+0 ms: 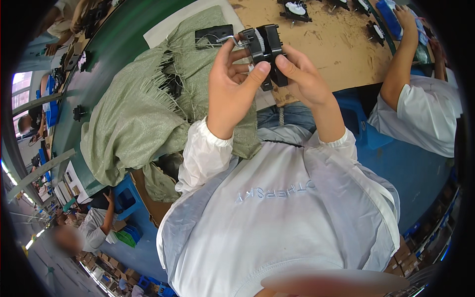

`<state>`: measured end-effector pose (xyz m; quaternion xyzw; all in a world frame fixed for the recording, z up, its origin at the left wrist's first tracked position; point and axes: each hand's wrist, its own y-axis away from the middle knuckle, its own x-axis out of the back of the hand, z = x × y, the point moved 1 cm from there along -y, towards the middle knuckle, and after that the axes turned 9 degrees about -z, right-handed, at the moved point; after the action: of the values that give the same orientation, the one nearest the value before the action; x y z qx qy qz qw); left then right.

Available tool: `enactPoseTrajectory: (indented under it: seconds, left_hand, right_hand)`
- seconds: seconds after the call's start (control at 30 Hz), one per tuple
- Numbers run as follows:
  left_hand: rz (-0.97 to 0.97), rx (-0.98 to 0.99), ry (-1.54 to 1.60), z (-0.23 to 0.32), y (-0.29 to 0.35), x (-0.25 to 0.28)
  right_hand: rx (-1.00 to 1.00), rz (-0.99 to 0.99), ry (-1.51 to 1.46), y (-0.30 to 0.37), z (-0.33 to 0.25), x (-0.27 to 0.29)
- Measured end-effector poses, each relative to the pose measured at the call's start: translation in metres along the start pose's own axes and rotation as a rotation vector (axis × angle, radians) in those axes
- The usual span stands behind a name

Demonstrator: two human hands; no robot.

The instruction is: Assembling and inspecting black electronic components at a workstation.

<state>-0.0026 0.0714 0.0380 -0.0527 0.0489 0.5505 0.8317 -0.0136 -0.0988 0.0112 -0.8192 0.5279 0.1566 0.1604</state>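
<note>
Both my hands hold a black plastic gear housing (271,45) up in front of me, over the near edge of the table. A white toothed gear shows inside it, and a bent metal crank (228,38) sticks out on its left. My left hand (233,81) is closed on the left side, thumb on the near face. My right hand (308,75) grips the right side, its thumb pressed close to the other thumb. Some fingertips are hidden behind the housing. Just left of it, a flat black plastic part (210,35) lies on the green woven sack (143,109).
Several similar black assemblies with white gears, one a mechanism (296,9), stand across the brown board (326,34). At right sits a co-worker (415,104) beside a blue stool (363,123), hands at a blue package (391,17). A green tabletop (114,47) stretches left behind the sack.
</note>
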Motion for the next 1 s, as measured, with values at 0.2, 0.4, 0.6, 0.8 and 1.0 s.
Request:
enactPoseTrajectory:
  seconds: [0.2,0.4,0.6,0.8,1.0]
  left_hand:
    - [-0.037,-0.078,-0.132,0.001,0.001,-0.003]
    - [-0.059,-0.122,-0.422,0.011,0.006,-0.002]
    - [-0.097,-0.144,-0.342,0.002,-0.001,0.002]
    - [-0.067,-0.044,-0.067,-0.002,-0.003,0.01]
    - [0.159,-0.029,-0.113,0.039,0.006,0.064]
  right_hand:
    - [0.016,-0.056,-0.029,-0.001,-0.005,0.006]
    - [-0.004,-0.164,-0.129,-0.001,0.001,0.015]
    - [0.021,-0.088,-0.009,-0.002,-0.004,0.006]
    - [0.028,0.028,0.174,-0.02,-0.013,-0.023]
    - [0.167,0.076,0.992,-0.068,-0.007,-0.004]
